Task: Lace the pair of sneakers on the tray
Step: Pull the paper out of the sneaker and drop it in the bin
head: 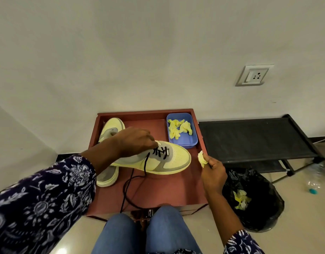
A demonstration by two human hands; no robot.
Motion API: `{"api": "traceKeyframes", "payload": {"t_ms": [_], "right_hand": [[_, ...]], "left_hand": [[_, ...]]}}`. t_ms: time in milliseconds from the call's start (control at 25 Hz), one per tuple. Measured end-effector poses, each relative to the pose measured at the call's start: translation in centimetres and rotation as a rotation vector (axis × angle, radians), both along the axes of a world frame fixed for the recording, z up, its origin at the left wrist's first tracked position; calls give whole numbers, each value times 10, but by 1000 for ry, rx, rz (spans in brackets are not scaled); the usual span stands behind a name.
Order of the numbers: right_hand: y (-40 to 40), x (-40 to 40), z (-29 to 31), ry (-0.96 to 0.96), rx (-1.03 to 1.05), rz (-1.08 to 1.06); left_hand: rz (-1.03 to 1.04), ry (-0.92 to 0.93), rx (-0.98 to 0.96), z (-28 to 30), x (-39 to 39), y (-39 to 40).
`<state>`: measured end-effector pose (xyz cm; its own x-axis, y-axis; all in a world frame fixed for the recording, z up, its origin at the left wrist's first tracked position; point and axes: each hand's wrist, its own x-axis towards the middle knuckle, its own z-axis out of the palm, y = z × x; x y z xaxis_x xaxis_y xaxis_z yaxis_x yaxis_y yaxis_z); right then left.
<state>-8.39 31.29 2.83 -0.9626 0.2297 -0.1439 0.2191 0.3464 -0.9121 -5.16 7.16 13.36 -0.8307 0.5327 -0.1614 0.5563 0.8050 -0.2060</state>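
A reddish-brown tray (176, 187) stands on the floor against the wall. My left hand (135, 141) grips the tongue of a pale yellow and grey sneaker (174, 158), holding it tilted above the tray. A black lace (132, 182) runs through its lower eyelets and trails in loops down to the tray's front edge. The second sneaker (110, 131) rests behind and partly under my left arm, no lace visible on it. My right hand (212, 171) is off the tray's right rim, pinching a crumpled yellow paper wad (202, 158).
A blue plastic box (191, 136) with more yellow paper wads sits in the tray's back right corner. A black bin bag (258, 204) holding crumpled paper stands right of the tray, beside a low black shoe rack (253, 138). My knees in jeans (148, 233) touch the tray's front.
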Motion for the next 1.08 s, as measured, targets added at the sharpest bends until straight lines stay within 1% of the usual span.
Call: {"api": "traceKeyframes", "payload": {"t_ms": [80,120,200,320,400,560,720,800,960,1080], "right_hand": [[3,4,-5,-1,24,13],[4,6,-8,1,25,21],[3,12,-16,3,39,50],[-4,25,-29,2,30,134],[-11,35,-37,-28,13,177],[-29,49,-56,-88,8,290],[-45,52,-67,-168,-3,373],[-51,54,-70,-165,22,439],[-60,57,-73,-194,27,420],[-63,57,-71,-143,81,483]], "left_hand": [[34,-85,-111,4,-14,7],[21,-104,-137,3,-21,9],[-24,-127,-158,-1,-31,12],[8,-180,-182,-17,-40,11],[18,-177,-177,-30,-45,11],[48,-168,-109,-54,-53,1],[99,-217,-85,-72,-56,-8],[124,-215,-72,-79,-58,-10],[153,-178,-19,-90,-61,-16],[229,-137,39,-101,-57,-17]]}}
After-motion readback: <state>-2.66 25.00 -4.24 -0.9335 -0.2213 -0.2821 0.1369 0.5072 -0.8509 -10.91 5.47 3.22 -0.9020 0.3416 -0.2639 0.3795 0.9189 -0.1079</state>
